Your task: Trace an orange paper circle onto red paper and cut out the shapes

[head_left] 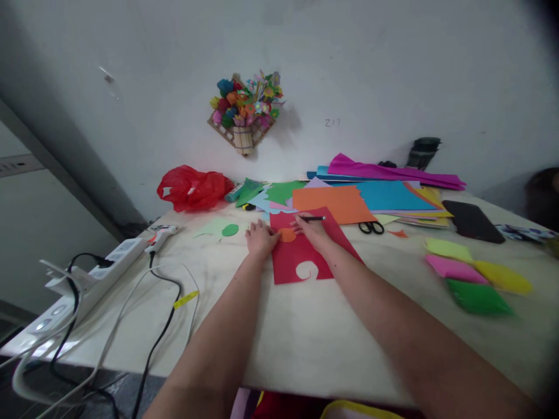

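Orange disc [287, 235] lies on the red sheet [318, 256], at 3 o'clock from the spread, non-gripping left hand [260, 237], thumb by its edge, and 8 o'clock from the right hand [309, 228], fingers closed round a black pen [315, 218] aligned roughly 9-to-3.

Disc [287, 235] on sheet [303, 255] on tbl [305, 349], pwr strip [99, 284] L, scissors [371, 227] & pkts [456, 270] R

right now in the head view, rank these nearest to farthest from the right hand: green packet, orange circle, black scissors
From the right hand:
1. Orange circle, just left of it, on the red sheet
2. Black scissors, to its right
3. Green packet, farther right and toward the person
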### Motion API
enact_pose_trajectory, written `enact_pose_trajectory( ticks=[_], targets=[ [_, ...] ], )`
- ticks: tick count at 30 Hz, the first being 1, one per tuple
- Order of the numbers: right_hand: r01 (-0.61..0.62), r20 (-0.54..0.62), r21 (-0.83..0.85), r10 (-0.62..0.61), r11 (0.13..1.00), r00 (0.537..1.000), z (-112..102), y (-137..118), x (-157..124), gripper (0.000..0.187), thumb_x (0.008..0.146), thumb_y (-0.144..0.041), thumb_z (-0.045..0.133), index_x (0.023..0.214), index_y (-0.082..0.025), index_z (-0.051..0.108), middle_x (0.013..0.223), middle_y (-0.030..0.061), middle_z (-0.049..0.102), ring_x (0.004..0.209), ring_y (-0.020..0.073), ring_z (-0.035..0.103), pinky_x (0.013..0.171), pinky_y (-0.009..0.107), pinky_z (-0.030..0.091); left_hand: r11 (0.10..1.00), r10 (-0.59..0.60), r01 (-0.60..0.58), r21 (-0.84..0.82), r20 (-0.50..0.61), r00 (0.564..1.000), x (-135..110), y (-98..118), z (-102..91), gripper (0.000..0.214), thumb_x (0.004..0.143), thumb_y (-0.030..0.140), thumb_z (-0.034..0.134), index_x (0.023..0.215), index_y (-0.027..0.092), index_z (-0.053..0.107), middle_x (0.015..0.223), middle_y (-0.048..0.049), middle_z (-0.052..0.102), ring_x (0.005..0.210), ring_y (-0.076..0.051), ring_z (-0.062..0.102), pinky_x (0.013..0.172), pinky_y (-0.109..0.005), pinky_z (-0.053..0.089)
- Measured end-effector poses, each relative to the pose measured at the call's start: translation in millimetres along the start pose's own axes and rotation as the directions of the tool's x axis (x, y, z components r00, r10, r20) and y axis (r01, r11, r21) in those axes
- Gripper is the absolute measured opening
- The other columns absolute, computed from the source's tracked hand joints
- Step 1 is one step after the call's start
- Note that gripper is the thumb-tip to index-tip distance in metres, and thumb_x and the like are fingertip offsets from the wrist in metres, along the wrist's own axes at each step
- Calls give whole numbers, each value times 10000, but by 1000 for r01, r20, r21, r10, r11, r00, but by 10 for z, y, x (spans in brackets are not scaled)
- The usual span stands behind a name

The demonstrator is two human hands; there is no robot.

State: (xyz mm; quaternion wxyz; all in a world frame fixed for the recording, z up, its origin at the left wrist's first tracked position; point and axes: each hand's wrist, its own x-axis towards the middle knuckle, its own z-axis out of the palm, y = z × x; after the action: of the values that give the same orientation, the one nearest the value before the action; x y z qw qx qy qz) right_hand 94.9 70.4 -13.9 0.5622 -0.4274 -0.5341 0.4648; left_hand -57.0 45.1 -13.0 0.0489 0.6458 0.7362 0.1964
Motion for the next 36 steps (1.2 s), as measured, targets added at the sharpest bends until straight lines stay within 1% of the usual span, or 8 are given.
enact_pose_trajectory(
  ticks=[4,12,15,19,22,26,31,36],
  targets=[
    [33,8,-33,-32,999,999,-38,110,-24,128,753,-303,506,798,-189,544,651,12,617,548,118,586,571,280,499,1000,27,-27,6,-11,1000,-8,1,-9,417,698,604,480,737,219,636,1362,-55,338,1258,-317,217,984,-457,185],
    [61,58,-116,-55,991,997,-37,118,-26,168,748,-316,504,842,-185,552,722,34,640,617,110,601,602,253,494,999,39,-39,11,-33,999,-5,-6,2,392,714,572,484,764,205,616,1311,-73,399,1223,-313,277,961,-446,220],
    [81,82,-163,-69,983,994,-42,124,-37,186,751,-334,494,847,-189,561,756,40,644,666,115,613,628,250,492,999,22,-23,-23,-51,998,0,-1,4,305,719,483,523,814,202,592,1236,-81,471,1207,-295,310,960,-428,237],
    [94,93,-201,-77,975,993,-43,102,-69,191,747,-342,493,846,-198,569,760,31,640,704,119,617,656,247,485,997,-26,22,-72,-60,998,13,-23,-24,245,797,325,435,986,207,538,1184,-86,516,1188,-243,361,967,-399,248],
    [114,95,-202,-97,973,991,-33,91,-86,191,742,-351,497,832,-204,578,770,29,639,722,124,615,664,252,483,996,-6,3,-89,-30,1000,4,-69,-61,280,801,356,435,1039,245,532,1202,-47,517,1227,-234,315,974,-383,255],
    [108,76,-186,-96,976,993,-18,111,-80,211,736,-357,504,863,-207,581,780,34,644,716,126,611,661,258,481,988,146,-143,-64,46,988,-54,-114,-104,424,716,526,519,1091,329,542,1323,10,405,1284,-275,181,1007,-444,178],
    [106,108,-168,-89,980,990,-27,162,-45,238,751,-382,484,890,-213,574,775,33,648,692,120,612,652,253,482,974,222,-227,15,157,962,-82,-114,-117,476,745,505,480,1194,349,475,1377,24,320,1289,-284,158,1007,-516,113],
    [93,127,-170,-71,981,989,-35,164,-37,243,754,-391,480,901,-220,569,791,31,649,711,125,616,654,254,483,967,243,-253,29,196,950,-77,-121,-132,486,768,492,431,1217,307,458,1385,20,298,1285,-270,179,1003,-519,130]
  ],
)
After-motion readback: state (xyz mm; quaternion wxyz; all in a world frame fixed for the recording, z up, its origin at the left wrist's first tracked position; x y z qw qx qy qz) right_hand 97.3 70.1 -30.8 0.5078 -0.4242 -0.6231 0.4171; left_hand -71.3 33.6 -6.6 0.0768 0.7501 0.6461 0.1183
